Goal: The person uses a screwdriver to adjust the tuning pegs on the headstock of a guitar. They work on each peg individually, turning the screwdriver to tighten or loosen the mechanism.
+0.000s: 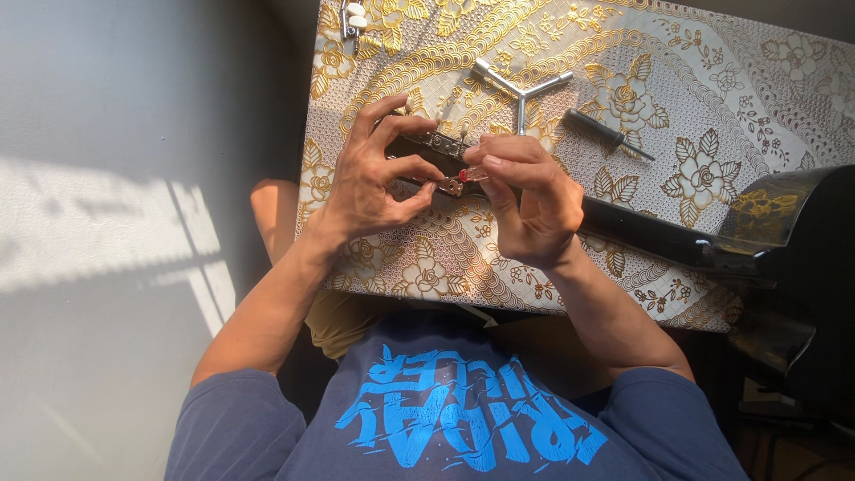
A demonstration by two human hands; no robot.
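Observation:
A black stringed instrument lies across the table, its neck [646, 230] running right to the glossy black body [793, 223]. My left hand [374, 178] grips the headstock [436, 147], fingers wrapped over a metal tuner plate. Just right of it, my right hand [530, 200] pinches a small tool with a clear and red tip [470, 174], pressed against a brass-coloured part on the headstock's near edge. Both hands nearly touch each other.
The table [712, 80] is covered by a white cloth with gold flowers. On it lie a silver three-armed wrench [521, 89], a black screwdriver [607, 134] and white-knobbed tuner pegs [354, 18] at the far left corner. Sunlit floor lies to the left.

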